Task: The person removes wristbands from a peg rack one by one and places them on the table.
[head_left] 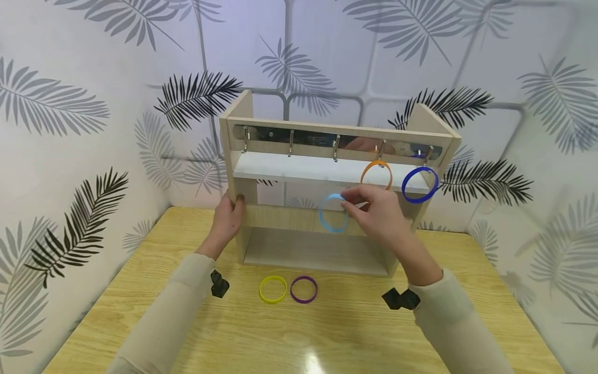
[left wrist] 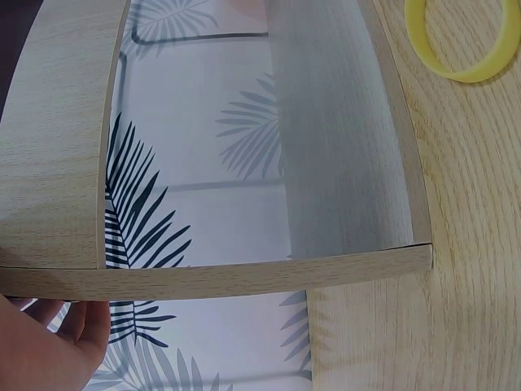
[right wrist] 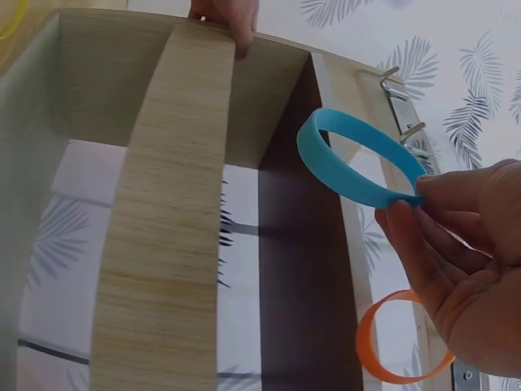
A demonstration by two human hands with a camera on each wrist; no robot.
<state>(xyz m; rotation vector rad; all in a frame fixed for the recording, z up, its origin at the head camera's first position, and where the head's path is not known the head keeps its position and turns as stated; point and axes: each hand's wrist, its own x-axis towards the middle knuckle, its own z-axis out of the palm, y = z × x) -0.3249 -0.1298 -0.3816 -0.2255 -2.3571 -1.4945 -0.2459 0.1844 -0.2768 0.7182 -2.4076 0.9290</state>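
Note:
My right hand (head_left: 376, 210) pinches a light blue wristband (right wrist: 358, 159) between thumb and fingertips, in front of the wooden shelf (head_left: 299, 218) and below its hook rail. My left hand (head_left: 228, 215) grips the shelf's left side panel, thumb round the front edge; the left wrist view shows its fingers (left wrist: 85, 322) partly hidden behind that panel. An orange wristband (right wrist: 364, 346) hangs from the fourth hook from the left, close behind my right hand. On the rightmost hook hangs a dark blue wristband (head_left: 420, 185).
A yellow wristband (head_left: 273, 289) and a purple wristband (head_left: 303, 289) lie side by side on the wooden table (head_left: 233, 343) in front of the shelf. The metal hook rail (head_left: 303, 138) runs along the shelf's top; its three left hooks bear nothing. A leaf-patterned wall stands close behind.

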